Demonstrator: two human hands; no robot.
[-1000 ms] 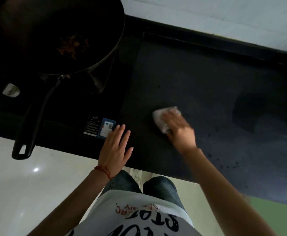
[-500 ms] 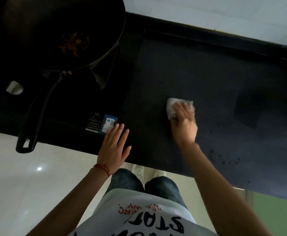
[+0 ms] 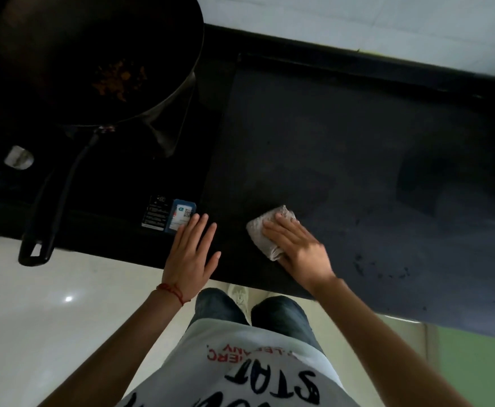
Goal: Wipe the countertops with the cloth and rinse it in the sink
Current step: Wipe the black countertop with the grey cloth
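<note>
A folded pale grey cloth [image 3: 265, 230] lies on the dark countertop [image 3: 358, 148] near its front edge. My right hand [image 3: 296, 251] presses flat on the cloth, fingers spread over its near part. My left hand [image 3: 190, 254] rests open on the counter's front edge, fingers apart, just left of the cloth and beside a sticker. Dark crumbs [image 3: 381, 268] dot the counter to the right of my right hand. No sink is in view.
A black wok [image 3: 87, 54] with brown food bits sits on the stove at the upper left, its long handle [image 3: 52, 201] sticking out past the counter edge. Two stove knobs [image 3: 17, 157] show at the far left. Labels [image 3: 170, 214] are stuck on the stove front. White wall tiles run along the back.
My right hand has pulled the cloth back toward me and leftward, from mid-counter to near the front edge. My left hand has stayed in place on the edge.
</note>
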